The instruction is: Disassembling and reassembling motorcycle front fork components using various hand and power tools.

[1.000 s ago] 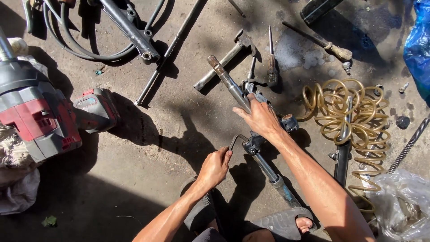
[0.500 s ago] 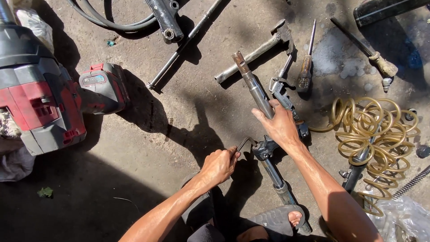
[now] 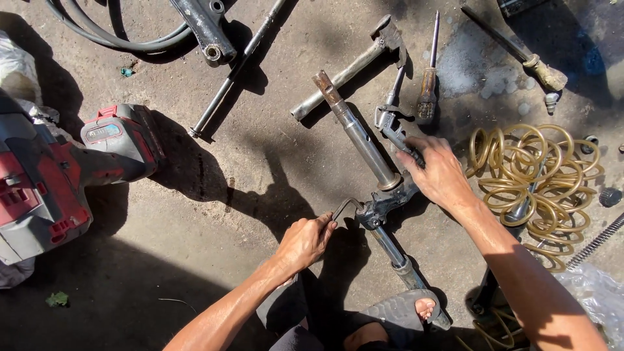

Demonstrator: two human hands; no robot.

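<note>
Left hand (image 3: 304,242) grips hex key (image 3: 344,207) at clamp (image 3: 383,207), frame centre. Right hand (image 3: 441,172) closed on adjustable wrench (image 3: 392,123) beside steel tube (image 3: 357,131).

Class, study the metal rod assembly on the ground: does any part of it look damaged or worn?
Yes. The top end of the rod looks rust-brown, unlike its grey shaft. The left hand holds a bent key at its clamp.

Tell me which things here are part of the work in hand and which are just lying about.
In hand:
left hand on hex key
right hand on wrench
fork tube
clamp

Lying about:
hammer
screwdriver
coiled hose
impact wrench
spring
</note>
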